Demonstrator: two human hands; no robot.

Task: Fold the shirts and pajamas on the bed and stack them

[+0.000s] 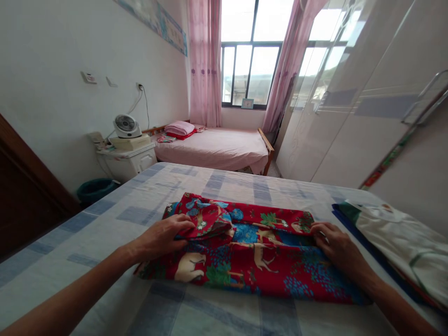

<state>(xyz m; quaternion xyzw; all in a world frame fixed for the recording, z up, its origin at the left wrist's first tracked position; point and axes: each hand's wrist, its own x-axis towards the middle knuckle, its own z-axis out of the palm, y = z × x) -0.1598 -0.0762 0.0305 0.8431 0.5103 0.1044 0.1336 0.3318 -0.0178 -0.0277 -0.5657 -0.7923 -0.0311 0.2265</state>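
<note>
A red patterned shirt (241, 268) with blue foliage and pale animals lies folded lengthwise on the bed in front of me. What looks like a sleeve is turned over on its upper left part. At that turned-over piece, my left hand (170, 233) is closed on the cloth, fingers on top and thumb lower down. My right hand (334, 242) has its fingers curled on the upper right end of the shirt, pinching the edge. Part of its fingertips is hidden by the hand itself.
A blue-and-white checked sheet (140, 214) covers the bed. Folded clothes (402, 238), white over dark, lie to the right. Beyond are a pink-covered bed (224, 144), a nightstand (129, 161) with a fan (126, 125), a green bin (96, 188) and a white wardrobe (350, 107).
</note>
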